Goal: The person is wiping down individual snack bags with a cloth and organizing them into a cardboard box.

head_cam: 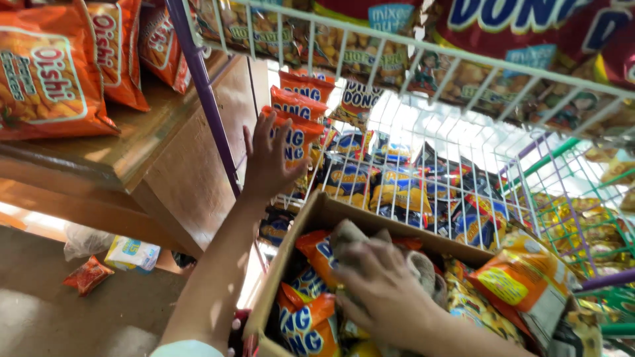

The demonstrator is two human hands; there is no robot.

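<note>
1. Hands first: the left hand [268, 158] is up in the middle of the frame, fingers spread wide, its grip released, palm pressed flat against an orange snack pack [297, 135] that hangs in the white wire rack [423, 142].

2. The orange snack pack is the lowest of three like it, one above the other. Its long side runs slanted, from upper left down to lower right. It lies just to the right of the left palm, touching it.

3. The right hand [383, 294] is low in the frame, over the cardboard box [311, 221]. It rests on a grey cloth [370, 241] that lies on top of the packs inside. The fingers curl down on the cloth, but I cannot tell if the grip is clenched on it or only lying there.

4. The box is full of more orange and blue packs [311, 324], with yellow packs [509, 277] at its right side.

5. The left hand is much nearer the hanging pack. The right hand is well apart from it, down and to the right.

6. Big orange chip bags [46, 73] lie on a wooden shelf [132, 142] at the upper left. Small packs lie on the floor [86, 311] at the lower left.
</note>
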